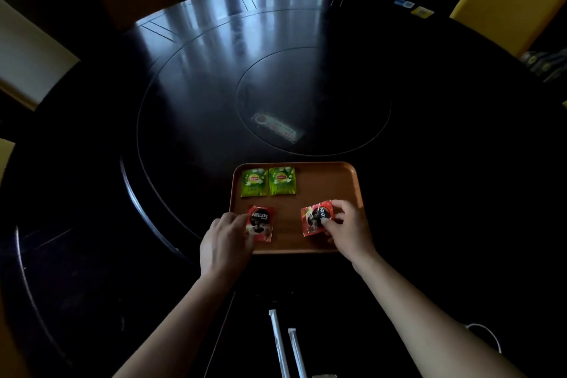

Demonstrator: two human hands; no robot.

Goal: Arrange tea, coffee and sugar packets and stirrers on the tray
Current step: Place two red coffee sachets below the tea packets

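Observation:
A brown tray (322,181) lies on the dark round table in front of me. Two green tea packets (253,182) (281,180) lie side by side at its far left. My left hand (225,239) pinches the left edge of a red coffee packet (260,222) at the tray's near left. My right hand (349,228) pinches a second red coffee packet (314,218), tilted, near the tray's middle front. Two white wrapped stirrers (279,344) (296,353) lie on the table close to me, between my forearms.
A pale packet (277,127) lies on the table's inner disc beyond the tray. Yellow chairs (509,3) stand around the far right edge, with small cards (412,8) near them. A white cable (487,334) loops at my right forearm.

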